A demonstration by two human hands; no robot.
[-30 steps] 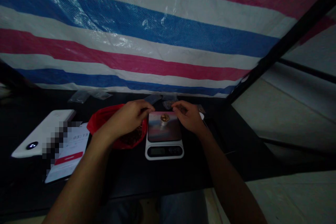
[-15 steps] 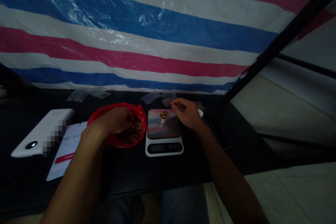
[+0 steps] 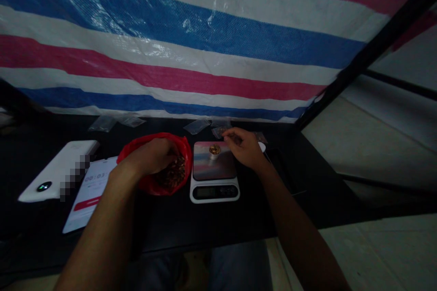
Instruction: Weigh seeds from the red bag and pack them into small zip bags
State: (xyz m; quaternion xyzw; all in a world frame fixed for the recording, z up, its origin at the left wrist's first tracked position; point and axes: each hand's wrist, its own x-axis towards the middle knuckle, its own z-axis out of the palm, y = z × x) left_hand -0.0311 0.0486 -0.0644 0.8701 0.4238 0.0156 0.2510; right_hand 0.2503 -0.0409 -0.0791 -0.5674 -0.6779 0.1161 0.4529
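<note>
My left hand [image 3: 159,154] reaches into a red plastic bag [image 3: 186,145], its fingers curled down over small brown pieces [image 3: 174,175] that look like seeds or screws. The fingertips are hidden. To the right, a kitchen scale [image 3: 215,173] with a metal plate bears a small cup [image 3: 214,151] filled with similar golden-brown pieces. Beyond the scale's right edge hovers my right hand [image 3: 244,148], fingers bent and thumb and forefinger close together. What it holds, if anything, I cannot make out. Just past its fingertips lies a clear small bag [image 3: 218,132] with brown contents.
A white power bank [image 3: 58,170] and a phone [image 3: 90,191] showing a timer lie on the left. Clear plastic bags [image 3: 197,126] lie along the back of the black table [image 3: 191,227]. A white round item [image 3: 261,146] sits right of my right hand. Striped sheeting [image 3: 170,50] hangs behind.
My left hand has shifted slightly within the red bag, and more of the brown pieces show beside its fingers. My right hand stays nearly where it was. The view has moved slightly.
</note>
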